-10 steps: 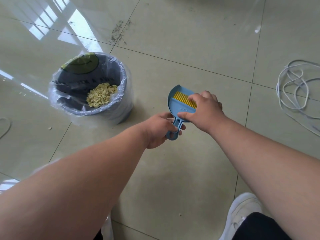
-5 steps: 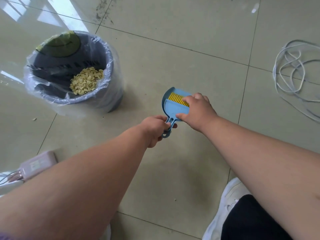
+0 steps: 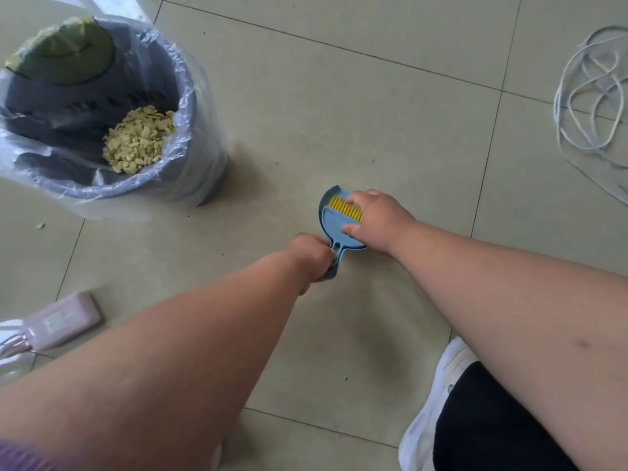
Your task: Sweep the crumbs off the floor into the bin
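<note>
A small blue dustpan (image 3: pixel 331 223) sits low over the tiled floor at the centre. My left hand (image 3: pixel 314 258) is closed around its short handle. My right hand (image 3: pixel 377 220) covers a small brush with yellow bristles (image 3: pixel 346 208) that rests in the pan's mouth. The grey bin (image 3: pixel 190 137), lined with a clear plastic bag, stands to the upper left and holds a heap of pale yellow crumbs (image 3: pixel 137 144). A single crumb (image 3: pixel 40 225) lies on the floor left of the bin, and another tiny one (image 3: pixel 345 378) lies near my foot.
A pink power strip (image 3: pixel 61 322) with cables lies at the left edge. A coil of white cable (image 3: pixel 591 100) lies at the upper right. My white shoe (image 3: pixel 438 385) is at the lower right. A green lid (image 3: pixel 64 52) leans inside the bin's far side.
The view has dropped and moved closer to the floor. Both hands with the dustpan and brush have lowered toward the tiles, and the power strip has come into sight at the left.
</note>
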`<state>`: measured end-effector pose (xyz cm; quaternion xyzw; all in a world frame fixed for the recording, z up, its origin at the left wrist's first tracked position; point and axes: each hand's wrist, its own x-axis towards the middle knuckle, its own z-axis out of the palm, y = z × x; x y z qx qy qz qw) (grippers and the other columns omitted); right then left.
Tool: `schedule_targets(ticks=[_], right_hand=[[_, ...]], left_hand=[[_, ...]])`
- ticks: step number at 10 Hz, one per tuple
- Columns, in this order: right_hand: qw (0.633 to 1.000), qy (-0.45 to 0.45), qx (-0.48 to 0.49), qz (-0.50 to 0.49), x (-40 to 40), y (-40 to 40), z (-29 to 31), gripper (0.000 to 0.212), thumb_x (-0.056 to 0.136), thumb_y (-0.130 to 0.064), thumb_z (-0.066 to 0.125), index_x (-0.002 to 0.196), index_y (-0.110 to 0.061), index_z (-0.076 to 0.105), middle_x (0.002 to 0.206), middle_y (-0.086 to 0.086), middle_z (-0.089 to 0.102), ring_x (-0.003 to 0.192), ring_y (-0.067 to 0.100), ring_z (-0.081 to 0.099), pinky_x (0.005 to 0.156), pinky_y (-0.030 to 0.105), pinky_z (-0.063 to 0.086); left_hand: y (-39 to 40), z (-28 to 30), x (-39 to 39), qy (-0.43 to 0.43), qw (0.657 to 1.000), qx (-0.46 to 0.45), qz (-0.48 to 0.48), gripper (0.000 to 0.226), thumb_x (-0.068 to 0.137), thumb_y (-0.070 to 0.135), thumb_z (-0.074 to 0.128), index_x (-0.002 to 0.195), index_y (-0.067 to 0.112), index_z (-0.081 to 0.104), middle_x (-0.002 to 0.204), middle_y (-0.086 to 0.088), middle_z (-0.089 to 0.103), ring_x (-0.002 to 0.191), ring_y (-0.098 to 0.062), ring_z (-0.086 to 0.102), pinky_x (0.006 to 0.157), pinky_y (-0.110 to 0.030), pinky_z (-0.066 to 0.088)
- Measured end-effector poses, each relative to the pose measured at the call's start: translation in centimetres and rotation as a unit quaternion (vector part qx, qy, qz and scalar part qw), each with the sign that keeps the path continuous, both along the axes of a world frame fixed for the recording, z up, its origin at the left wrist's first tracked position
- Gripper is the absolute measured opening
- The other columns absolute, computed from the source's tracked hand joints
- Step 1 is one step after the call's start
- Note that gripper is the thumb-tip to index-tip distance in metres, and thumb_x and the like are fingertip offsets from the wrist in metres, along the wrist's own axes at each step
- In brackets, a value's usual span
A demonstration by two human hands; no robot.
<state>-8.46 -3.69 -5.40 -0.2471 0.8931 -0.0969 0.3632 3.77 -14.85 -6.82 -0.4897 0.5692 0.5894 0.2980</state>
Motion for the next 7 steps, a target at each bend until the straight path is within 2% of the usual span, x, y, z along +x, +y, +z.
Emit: schedule_targets(ticks=[1, 2, 3, 4, 5, 6, 7], right_hand=[[1.000, -0.005, 0.019, -0.011, -0.1, 0.2, -1.0, 0.076, 0.085, -0.042, 0.078, 0.148, -0.016, 0.045, 0.141, 0.014, 0.053, 0.128, 0.033, 0.052, 0.107, 0.038, 0.044], [0.999, -0.008, 0.016, -0.036, 0.2, 0.5, -1.7, 0.090, 0.084, -0.039, 0.079, 0.155, -0.016, 0.029, 0.146, 0.015, 0.050, 0.133, 0.035, 0.048, 0.108, 0.041, 0.043], [0.999, -0.008, 0.031, -0.043, 0.4, 0.8, -2.5, 0.091, 0.084, -0.039, 0.078, 0.155, -0.018, 0.027, 0.146, 0.014, 0.049, 0.134, 0.035, 0.047, 0.108, 0.042, 0.043], [0.999, 0.006, 0.049, -0.022, 0.3, 0.8, -2.6, 0.083, 0.083, -0.041, 0.079, 0.150, -0.018, 0.036, 0.143, 0.012, 0.051, 0.131, 0.034, 0.048, 0.107, 0.045, 0.044], [0.999, 0.021, 0.047, -0.005, 0.1, 0.8, -3.1, 0.076, 0.082, -0.042, 0.078, 0.146, -0.020, 0.044, 0.139, 0.009, 0.053, 0.128, 0.032, 0.049, 0.106, 0.044, 0.043], [0.999, 0.038, 0.030, -0.003, 0.3, 0.8, -3.2, 0.072, 0.083, -0.043, 0.077, 0.145, -0.022, 0.046, 0.136, 0.007, 0.055, 0.128, 0.031, 0.049, 0.106, 0.042, 0.040], [0.997, 0.065, -0.019, -0.023, 0.3, 0.1, -3.2, 0.068, 0.083, -0.043, 0.075, 0.142, -0.023, 0.049, 0.136, 0.007, 0.056, 0.127, 0.030, 0.050, 0.107, 0.042, 0.038]], left_hand=[[-0.2, -0.3, -0.1, -0.032, 0.987, -0.036, -0.151, 0.015, 0.090, -0.006, 0.063, 0.098, -0.004, 0.076, 0.095, -0.021, 0.075, 0.089, -0.038, 0.075, 0.095, -0.054, 0.062], [0.1, -0.5, 0.1, -0.046, 0.963, -0.066, -0.257, 0.023, 0.092, 0.008, 0.066, 0.112, 0.003, 0.077, 0.107, -0.016, 0.075, 0.091, -0.033, 0.071, 0.093, -0.046, 0.061], [0.7, -0.9, -0.1, -0.037, 0.955, -0.058, -0.288, 0.023, 0.094, 0.008, 0.063, 0.114, 0.004, 0.074, 0.107, -0.014, 0.074, 0.085, -0.029, 0.061, 0.084, -0.041, 0.060], [0.8, -0.8, -0.5, -0.007, 0.924, -0.087, -0.374, 0.022, 0.097, 0.009, 0.060, 0.114, 0.006, 0.074, 0.109, -0.013, 0.072, 0.086, -0.026, 0.057, 0.080, -0.035, 0.053], [0.2, -0.8, -1.0, 0.011, 0.896, -0.121, -0.427, 0.030, 0.102, 0.020, 0.054, 0.119, 0.007, 0.076, 0.118, -0.012, 0.074, 0.092, -0.024, 0.061, 0.088, -0.036, 0.055], [-0.7, -0.8, -1.1, 0.028, 0.894, -0.148, -0.422, 0.031, 0.103, 0.020, 0.051, 0.114, 0.006, 0.077, 0.112, -0.012, 0.075, 0.094, -0.027, 0.065, 0.083, -0.034, 0.054], [-1.4, -0.7, -2.0, 0.053, 0.894, -0.187, -0.404, 0.020, 0.098, 0.022, 0.055, 0.090, 0.013, 0.070, 0.088, -0.006, 0.070, 0.087, -0.031, 0.066, 0.071, -0.033, 0.049]])
